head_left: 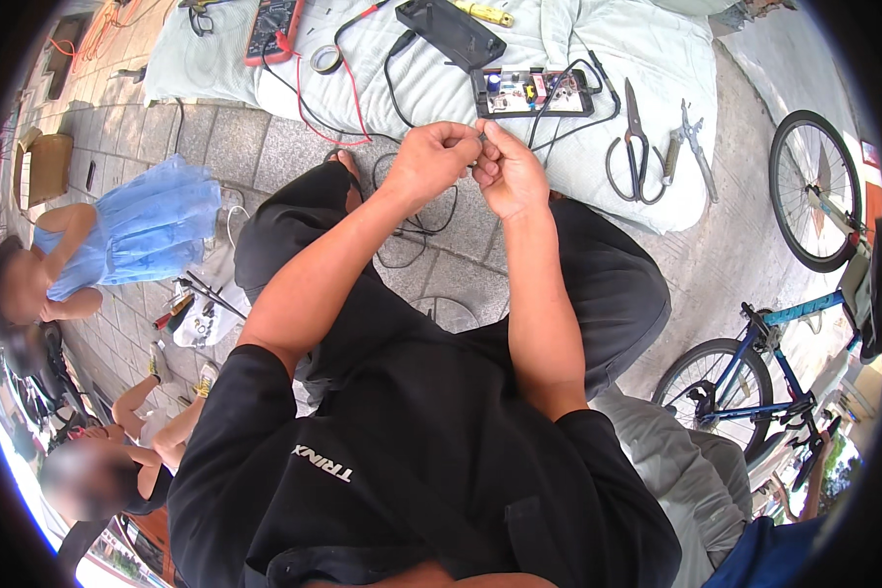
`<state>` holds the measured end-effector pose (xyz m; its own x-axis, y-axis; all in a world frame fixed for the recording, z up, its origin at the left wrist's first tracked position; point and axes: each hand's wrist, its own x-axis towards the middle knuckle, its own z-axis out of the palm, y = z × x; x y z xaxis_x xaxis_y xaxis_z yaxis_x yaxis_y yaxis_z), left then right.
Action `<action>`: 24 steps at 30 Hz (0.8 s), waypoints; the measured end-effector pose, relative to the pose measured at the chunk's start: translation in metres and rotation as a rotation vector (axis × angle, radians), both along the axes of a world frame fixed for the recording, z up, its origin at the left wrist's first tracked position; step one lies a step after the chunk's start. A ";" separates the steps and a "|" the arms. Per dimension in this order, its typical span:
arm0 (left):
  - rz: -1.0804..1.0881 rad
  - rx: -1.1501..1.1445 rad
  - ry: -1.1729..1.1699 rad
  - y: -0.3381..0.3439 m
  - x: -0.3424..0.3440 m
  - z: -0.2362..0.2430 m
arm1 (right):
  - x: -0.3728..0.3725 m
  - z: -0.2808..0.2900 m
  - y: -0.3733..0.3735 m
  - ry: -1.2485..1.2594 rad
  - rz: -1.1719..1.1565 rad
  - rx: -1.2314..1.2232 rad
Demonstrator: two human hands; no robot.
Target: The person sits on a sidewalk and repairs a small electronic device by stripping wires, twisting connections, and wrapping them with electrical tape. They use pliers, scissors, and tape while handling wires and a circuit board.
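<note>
My left hand (433,157) and my right hand (508,171) meet just in front of the cloth-covered surface. The fingers of both are pinched together at the fingertips. Between them is a small dark thing, too small to name. Right beyond my hands lies an open black case (576,106) with a circuit board (529,91) showing inside. A black cable (612,93) loops over its right end. Behind it rests a black case lid (451,32), tilted, with another cable near its left end.
On the pale cloth (647,44) lie a red multimeter (273,29) with leads, a tape roll (326,60), a yellow-handled tool (482,13), black-handled scissors (635,147) and pliers (696,147). A bicycle (774,382) stands at right. A person in blue (152,220) and another person are at left.
</note>
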<state>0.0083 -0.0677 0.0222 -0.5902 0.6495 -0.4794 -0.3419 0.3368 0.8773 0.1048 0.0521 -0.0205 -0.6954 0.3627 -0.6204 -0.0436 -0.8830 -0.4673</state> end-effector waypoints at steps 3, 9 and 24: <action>-0.018 0.000 0.059 0.005 0.000 0.001 | -0.002 -0.003 -0.002 -0.004 -0.034 0.018; -0.014 0.014 0.104 0.006 -0.001 -0.008 | -0.007 0.000 -0.006 -0.040 -0.042 0.087; 0.033 0.084 -0.326 -0.004 -0.012 -0.002 | 0.022 0.029 -0.001 -0.213 0.172 0.349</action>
<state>-0.0039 -0.0714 0.0200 -0.4364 0.6778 -0.5918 -0.6185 0.2517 0.7444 0.1273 0.0506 0.0083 -0.6339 0.4663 -0.6170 0.2191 -0.6567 -0.7216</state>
